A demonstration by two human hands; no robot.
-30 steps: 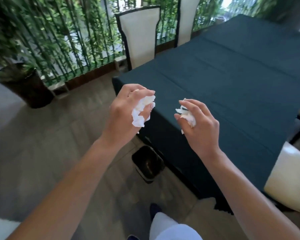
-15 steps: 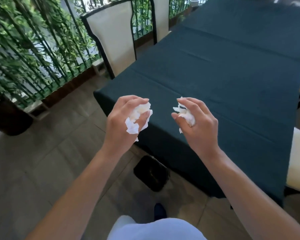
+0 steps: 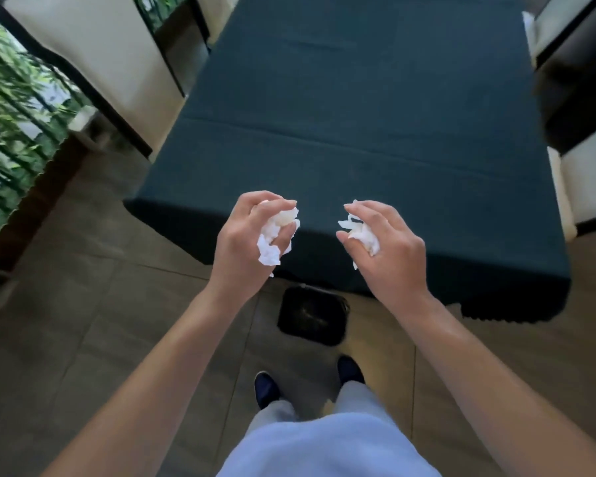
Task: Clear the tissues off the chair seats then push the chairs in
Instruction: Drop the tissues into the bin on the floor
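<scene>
the left hand (image 3: 246, 235) is curled round a crumpled white tissue (image 3: 272, 235), fingers and thumb pinching it so a loose tail hangs below the knuckles. the right hand (image 3: 386, 246) pinches a second, smaller tissue wad (image 3: 360, 232) between thumb and fingertips. both hands are held above the near edge of the table, which is draped in a dark teal tablecloth (image 3: 358, 115), and a small black waste bin (image 3: 312, 315) stands on the tiled floor just below and between them, partly tucked under the cloth's overhang.

so the tissues are off the seats and in hand — the step in hand looks like dropping them into the bin. the risks from here seem modest. the bin mouth is small and half under the table edge, and a light wad let go from this height could drift, catch on the cloth or land on the floor beside the shoes (image 3: 265, 387). the left tissue's hanging tail might also cling to the fingers and fall late. lowering both hands close over the opening before letting go would likely avoid this.

cream chairs (image 3: 93, 63) stand at the left side of the table and more at the right (image 3: 585, 180) — whether any are pushed fully in cannot be told from here.
</scene>
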